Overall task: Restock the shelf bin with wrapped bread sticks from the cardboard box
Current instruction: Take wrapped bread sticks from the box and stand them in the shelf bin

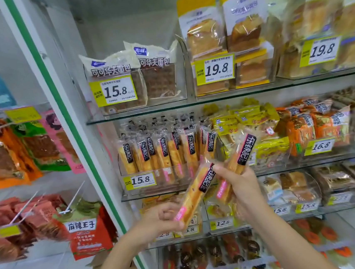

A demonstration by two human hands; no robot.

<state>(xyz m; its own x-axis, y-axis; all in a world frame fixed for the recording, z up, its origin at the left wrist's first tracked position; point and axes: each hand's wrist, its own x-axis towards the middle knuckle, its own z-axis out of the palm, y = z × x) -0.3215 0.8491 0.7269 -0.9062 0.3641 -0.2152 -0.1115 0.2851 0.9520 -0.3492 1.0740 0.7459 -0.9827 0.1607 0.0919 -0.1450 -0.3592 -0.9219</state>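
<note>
Left hand (166,219) grips a bread stick (196,192) (right hand (240,185), seemingly, another).

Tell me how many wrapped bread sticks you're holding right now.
2. One wrapped bread stick is gripped at its lower end by the left hand; a second bread stick is held tilted upward in the right hand. Another could be hidden behind that hand.

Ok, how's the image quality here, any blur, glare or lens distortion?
Head view: even, bright store lighting, little shadow; the wide lens slants the green shelf post and glass shelves; the hanging snack packs at left smear into blur; the centre is sharper, the 15.8 tag under the wrapped bread sticks legible, their wrappers flecked with glare.
</note>
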